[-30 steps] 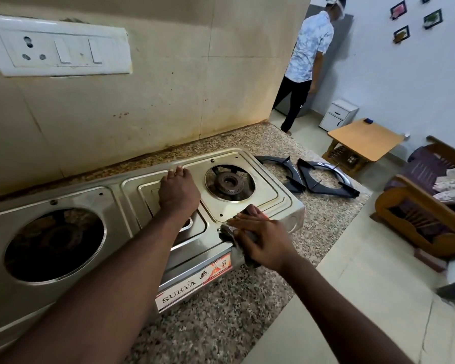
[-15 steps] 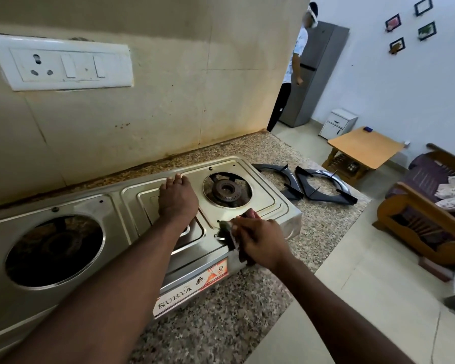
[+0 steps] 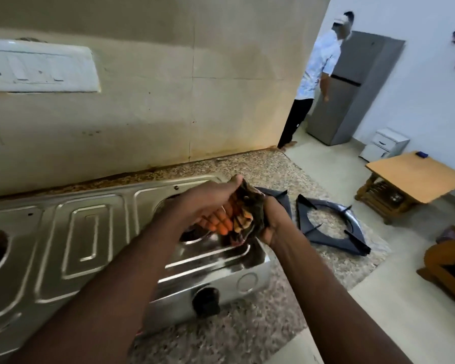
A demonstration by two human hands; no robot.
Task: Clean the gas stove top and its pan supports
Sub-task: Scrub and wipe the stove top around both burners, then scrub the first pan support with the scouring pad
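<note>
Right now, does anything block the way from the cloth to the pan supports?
Nothing visible does. Both hands hold the cloth above the stove's right end; the pan supports lie on the counter just right of it, uncovered.

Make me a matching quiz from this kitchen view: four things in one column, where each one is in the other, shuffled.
Things:
1. cloth
2. pan supports
3. knob
4. switch panel

Places:
A. on the wall, upper left
B. on the stove's front face
C. held between both hands, above the stove
D. on the counter, right of the stove

Pairs: 1-C, 2-D, 3-B, 4-A
</note>
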